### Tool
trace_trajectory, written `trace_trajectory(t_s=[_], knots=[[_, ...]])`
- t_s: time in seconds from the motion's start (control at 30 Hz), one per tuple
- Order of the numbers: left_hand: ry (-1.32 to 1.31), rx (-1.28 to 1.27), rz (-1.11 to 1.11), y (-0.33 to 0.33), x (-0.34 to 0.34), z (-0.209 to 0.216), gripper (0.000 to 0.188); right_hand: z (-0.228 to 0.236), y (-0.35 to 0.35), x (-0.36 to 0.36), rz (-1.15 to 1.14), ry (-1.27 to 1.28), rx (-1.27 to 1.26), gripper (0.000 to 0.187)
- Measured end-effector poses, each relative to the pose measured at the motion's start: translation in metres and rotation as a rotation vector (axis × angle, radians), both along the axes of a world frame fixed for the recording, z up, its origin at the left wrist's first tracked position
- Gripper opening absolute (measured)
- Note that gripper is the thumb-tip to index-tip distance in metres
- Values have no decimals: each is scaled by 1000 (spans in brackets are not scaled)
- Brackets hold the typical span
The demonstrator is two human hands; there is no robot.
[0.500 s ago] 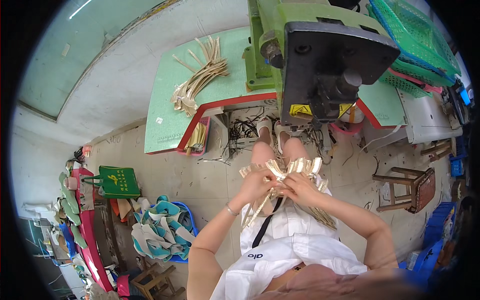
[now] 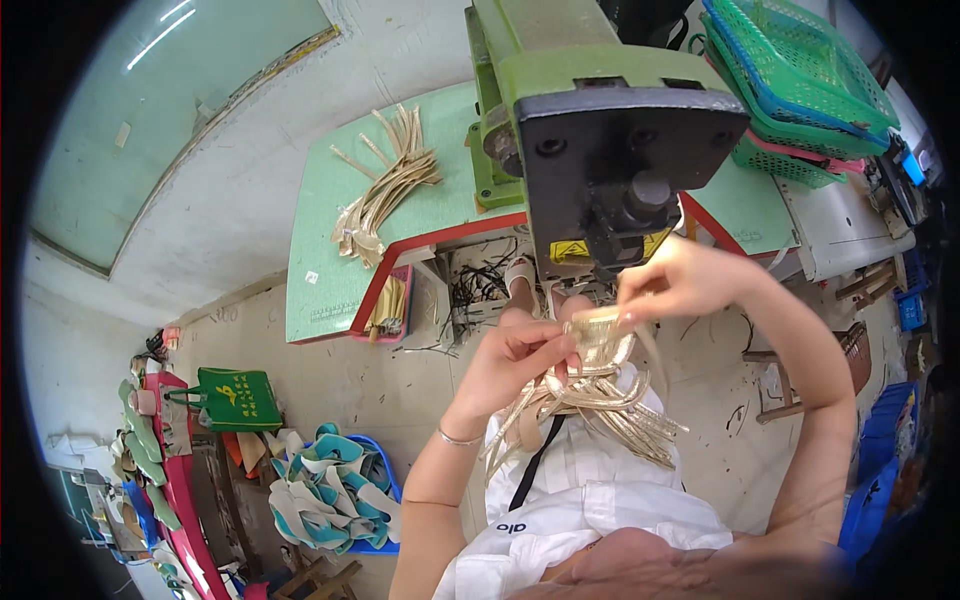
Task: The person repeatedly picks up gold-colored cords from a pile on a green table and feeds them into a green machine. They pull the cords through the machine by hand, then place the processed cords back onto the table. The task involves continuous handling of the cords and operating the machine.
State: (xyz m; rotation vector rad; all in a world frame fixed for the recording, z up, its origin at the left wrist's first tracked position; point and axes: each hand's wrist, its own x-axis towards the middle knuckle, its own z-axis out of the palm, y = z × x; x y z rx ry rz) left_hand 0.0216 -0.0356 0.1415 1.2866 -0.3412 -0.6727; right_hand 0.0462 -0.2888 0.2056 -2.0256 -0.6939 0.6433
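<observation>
Under the machine head I hold up a flat gold strap piece [image 2: 603, 338] between both hands. Fingers and thumb of my left hand [image 2: 518, 362] pinch its left edge. My right hand [image 2: 690, 285] grips its upper right corner between thumb and fingers, with the wrist raised close to the machine. Across my lap, just below, lies a loose bunch of gold straps [image 2: 625, 405], some trailing toward the right. Another fanned pile of gold straps [image 2: 385, 190] rests on the green tabletop [image 2: 325, 245] at the far left.
A green machine with a black head [image 2: 620, 150] overhangs the area in front of me. Green and blue plastic baskets [image 2: 800, 70] stack at the far right. A blue tub of teal and white pieces [image 2: 335, 490] and a green bag [image 2: 235, 400] are at left; a wooden stool [image 2: 800, 375] at right.
My right hand has moved up and right, away from the bunch. The strap piece is now lifted and spread between my hands. The view has shifted slightly.
</observation>
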Motion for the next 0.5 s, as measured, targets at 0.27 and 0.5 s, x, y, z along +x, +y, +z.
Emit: trace_trajectory(t_s=[0.27, 0.5], knots=[[16, -56, 247, -25, 0, -3, 19, 38, -3, 38, 35, -134, -308, 33], [-51, 18, 381, -9, -2, -6, 17, 34, -3, 36, 50, -209, -182, 34]])
